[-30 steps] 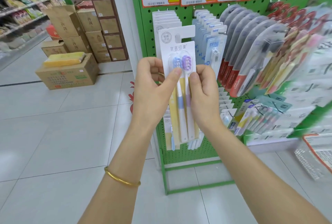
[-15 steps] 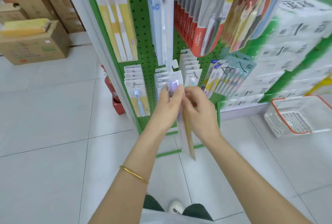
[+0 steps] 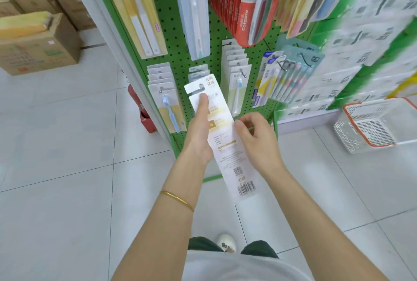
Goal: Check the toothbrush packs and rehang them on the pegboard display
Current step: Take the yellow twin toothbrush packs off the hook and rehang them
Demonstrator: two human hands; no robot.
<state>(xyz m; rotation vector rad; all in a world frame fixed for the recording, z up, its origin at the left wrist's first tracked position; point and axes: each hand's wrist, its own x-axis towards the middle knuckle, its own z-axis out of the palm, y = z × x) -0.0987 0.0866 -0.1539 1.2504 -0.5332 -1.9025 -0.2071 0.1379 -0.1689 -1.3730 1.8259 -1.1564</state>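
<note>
Currently toothbrush pack in left hand, right fingers pinching its edge.

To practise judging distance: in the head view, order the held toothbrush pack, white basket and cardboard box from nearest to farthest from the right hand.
1. The toothbrush pack, against the thumb of the right hand.
2. The white basket, floor to its right.
3. The cardboard box, far left.

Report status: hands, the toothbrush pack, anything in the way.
Left hand grips toothbrush pack, barcode side showing. Right hand at its edge, grip unclear. Top by pegboard lower pegs, hung packs behind.
</note>
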